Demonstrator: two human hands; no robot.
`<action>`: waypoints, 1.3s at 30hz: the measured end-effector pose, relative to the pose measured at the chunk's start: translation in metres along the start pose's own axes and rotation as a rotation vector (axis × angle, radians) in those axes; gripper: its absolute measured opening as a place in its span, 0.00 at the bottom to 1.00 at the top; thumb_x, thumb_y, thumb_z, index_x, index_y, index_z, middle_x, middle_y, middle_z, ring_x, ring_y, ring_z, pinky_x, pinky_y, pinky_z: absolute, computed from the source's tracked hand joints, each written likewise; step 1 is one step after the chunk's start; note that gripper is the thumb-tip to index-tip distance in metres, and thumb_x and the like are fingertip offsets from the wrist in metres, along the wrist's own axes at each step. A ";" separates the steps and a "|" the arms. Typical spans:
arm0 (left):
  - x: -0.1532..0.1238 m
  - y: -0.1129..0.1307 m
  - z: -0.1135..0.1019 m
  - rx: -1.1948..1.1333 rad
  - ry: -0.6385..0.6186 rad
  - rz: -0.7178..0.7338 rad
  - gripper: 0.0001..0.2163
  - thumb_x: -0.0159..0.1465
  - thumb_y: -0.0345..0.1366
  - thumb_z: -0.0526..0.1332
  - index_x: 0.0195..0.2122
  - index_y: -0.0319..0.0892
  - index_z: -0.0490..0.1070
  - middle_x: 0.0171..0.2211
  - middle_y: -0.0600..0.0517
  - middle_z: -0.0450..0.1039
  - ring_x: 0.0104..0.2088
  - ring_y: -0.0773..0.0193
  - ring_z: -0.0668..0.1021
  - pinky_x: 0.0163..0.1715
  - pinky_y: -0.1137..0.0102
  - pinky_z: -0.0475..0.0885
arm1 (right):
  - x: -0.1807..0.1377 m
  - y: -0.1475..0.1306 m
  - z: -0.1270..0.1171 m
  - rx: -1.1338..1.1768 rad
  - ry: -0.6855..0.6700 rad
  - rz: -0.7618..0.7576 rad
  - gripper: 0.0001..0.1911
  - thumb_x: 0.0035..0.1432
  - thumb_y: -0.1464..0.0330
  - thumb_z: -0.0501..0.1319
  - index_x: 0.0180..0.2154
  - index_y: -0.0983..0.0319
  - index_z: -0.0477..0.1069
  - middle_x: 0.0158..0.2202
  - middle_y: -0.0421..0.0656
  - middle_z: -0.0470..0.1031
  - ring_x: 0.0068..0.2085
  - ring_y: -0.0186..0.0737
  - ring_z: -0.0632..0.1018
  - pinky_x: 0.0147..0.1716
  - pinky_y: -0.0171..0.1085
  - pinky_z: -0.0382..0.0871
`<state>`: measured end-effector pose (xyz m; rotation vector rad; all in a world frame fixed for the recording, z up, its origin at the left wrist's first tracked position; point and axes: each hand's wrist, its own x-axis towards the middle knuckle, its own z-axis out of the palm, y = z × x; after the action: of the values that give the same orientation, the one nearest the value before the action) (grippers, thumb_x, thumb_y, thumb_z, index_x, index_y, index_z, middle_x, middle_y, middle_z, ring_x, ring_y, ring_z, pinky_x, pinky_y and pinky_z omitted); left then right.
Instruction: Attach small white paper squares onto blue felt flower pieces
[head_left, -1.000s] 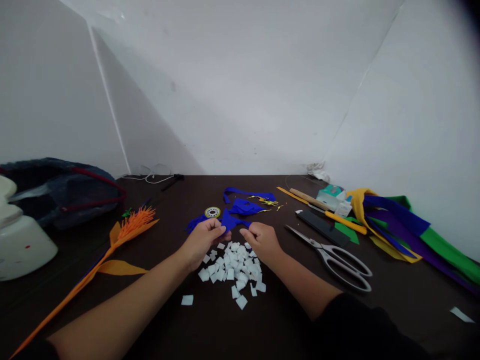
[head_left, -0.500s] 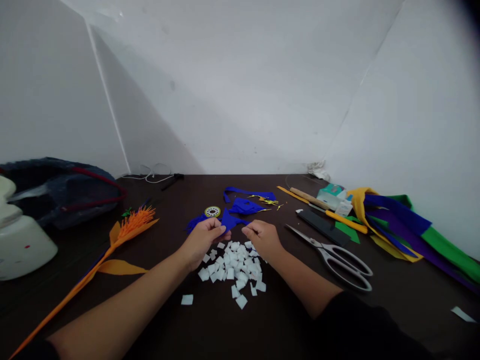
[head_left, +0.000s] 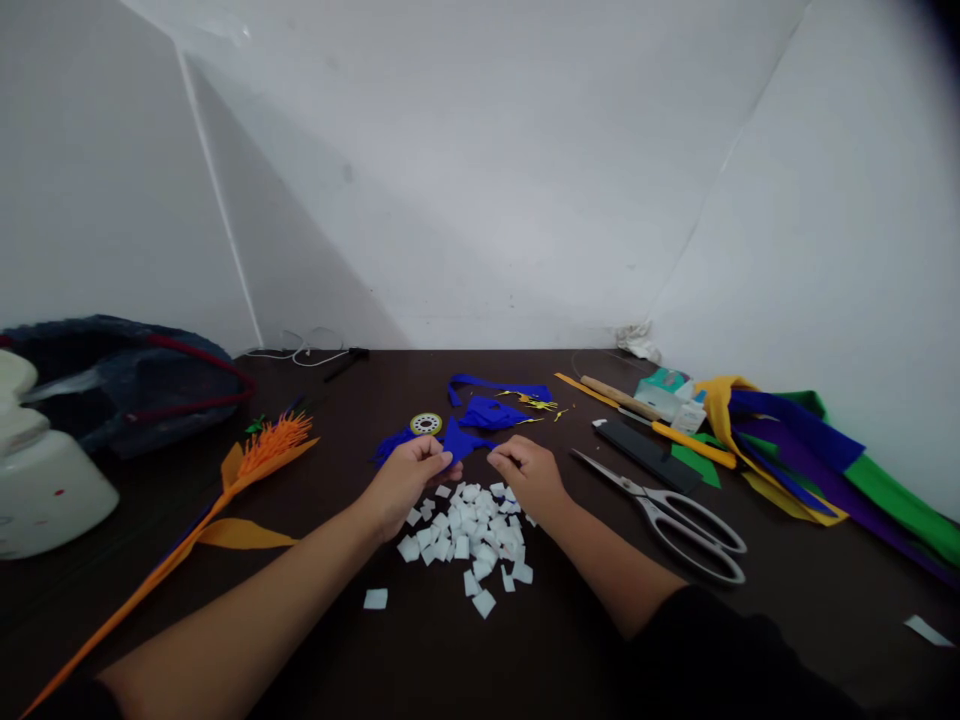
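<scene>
In the head view, my left hand (head_left: 409, 480) pinches a pointed piece of thin blue material (head_left: 459, 441) between thumb and fingers; I cannot tell whether it is cloth or crepe paper. My right hand (head_left: 527, 470) is closed in a pinch just to the right. A narrow blue end runs up to its knuckles, but what its fingertips grip is too small to make out. Below and between both hands lies a heap of small white squares (head_left: 480, 530). Behind my left hand are a round white tape-like spool (head_left: 426, 424) and blue fringe (head_left: 390, 443).
Blue scraps (head_left: 491, 412) with yellow shreds lie beyond my hands. To the right are scissors (head_left: 675, 515), a black case (head_left: 645, 455), a yellow-handled tool (head_left: 694, 443) and coloured strips (head_left: 795, 440). An orange flower (head_left: 277, 445), a white container (head_left: 56, 490) and a bag (head_left: 150, 385) occupy the left.
Hardly anything differs. My right hand has shifted very slightly, its fingers still pinched; my left hand keeps its hold on the blue piece.
</scene>
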<state>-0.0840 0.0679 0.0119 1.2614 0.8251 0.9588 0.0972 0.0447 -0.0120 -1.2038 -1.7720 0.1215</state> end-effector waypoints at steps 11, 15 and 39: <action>0.003 -0.004 -0.002 0.018 -0.008 0.020 0.08 0.52 0.35 0.60 0.21 0.39 0.60 0.23 0.54 0.70 0.28 0.66 0.74 0.37 0.67 0.67 | 0.001 -0.005 -0.001 -0.137 -0.039 -0.034 0.15 0.57 0.65 0.49 0.21 0.62 0.64 0.21 0.39 0.64 0.26 0.32 0.66 0.26 0.31 0.56; 0.001 -0.002 -0.001 0.018 0.007 0.017 0.08 0.51 0.35 0.60 0.21 0.39 0.60 0.22 0.54 0.70 0.27 0.66 0.74 0.36 0.67 0.67 | 0.000 -0.013 -0.001 -0.180 -0.049 -0.082 0.17 0.57 0.66 0.50 0.17 0.62 0.59 0.18 0.37 0.59 0.24 0.32 0.64 0.24 0.31 0.53; 0.001 -0.004 -0.001 0.326 0.052 0.176 0.07 0.52 0.38 0.56 0.22 0.41 0.62 0.24 0.53 0.71 0.29 0.64 0.72 0.32 0.69 0.64 | 0.005 -0.020 0.013 0.685 0.052 0.422 0.07 0.46 0.70 0.57 0.31 0.63 0.68 0.27 0.41 0.72 0.29 0.35 0.74 0.33 0.37 0.69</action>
<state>-0.0839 0.0692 0.0083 1.6168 0.9498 1.0287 0.0744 0.0434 -0.0046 -1.0258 -1.2395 0.8610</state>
